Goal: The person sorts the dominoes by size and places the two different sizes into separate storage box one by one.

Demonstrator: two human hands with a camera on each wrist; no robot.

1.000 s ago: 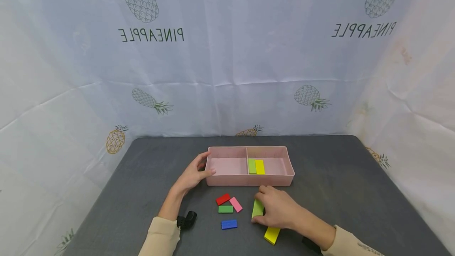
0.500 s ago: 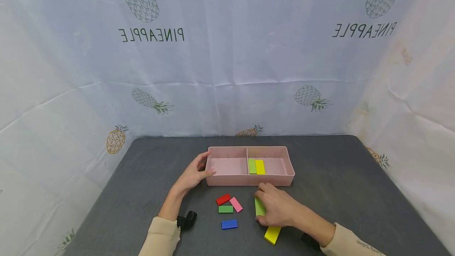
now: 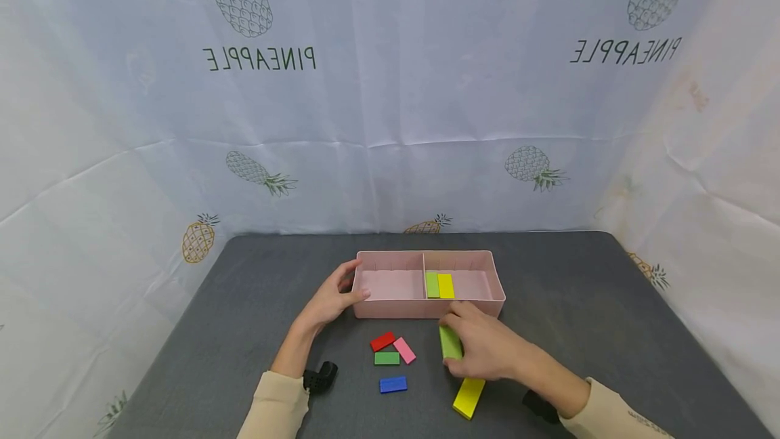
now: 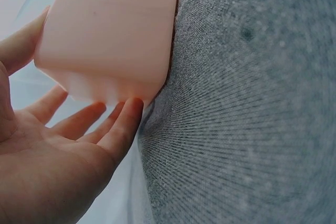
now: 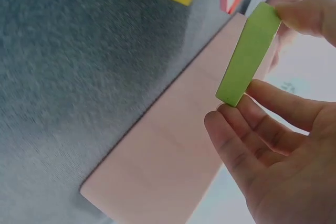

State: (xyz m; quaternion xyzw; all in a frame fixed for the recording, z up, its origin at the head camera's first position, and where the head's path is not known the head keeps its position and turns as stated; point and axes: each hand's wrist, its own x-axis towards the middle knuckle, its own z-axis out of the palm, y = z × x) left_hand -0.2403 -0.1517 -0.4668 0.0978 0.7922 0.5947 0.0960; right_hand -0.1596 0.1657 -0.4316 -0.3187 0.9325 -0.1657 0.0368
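My left hand (image 3: 327, 300) holds the left end of a pink two-compartment box (image 3: 402, 309), thumb over the near rim and fingertips against the end wall (image 4: 105, 80). In front of the box, my right hand (image 3: 487, 344) pinches a light green block (image 3: 449, 343) by its two ends, thumb at one and fingers at the other. The right wrist view shows this green block (image 5: 249, 53) raised off the cloth, close to the box's front wall. Inside the right compartment, another light green block (image 3: 432, 284) and a yellow block (image 3: 446, 286) lie side by side against the divider.
A yellow block (image 3: 468, 398) lies just below my right hand. Left of it are a red block (image 3: 382, 341), a pink block (image 3: 405, 351), a dark green block (image 3: 386, 359) and a blue block (image 3: 393, 385). Behind the dark grey table (image 3: 560, 290) hangs a pineapple-print curtain (image 3: 390, 100).
My right hand has lifted the light green block and carried it forward, toward the box, uncovering more of the yellow block below. My left hand stays at the box's end.
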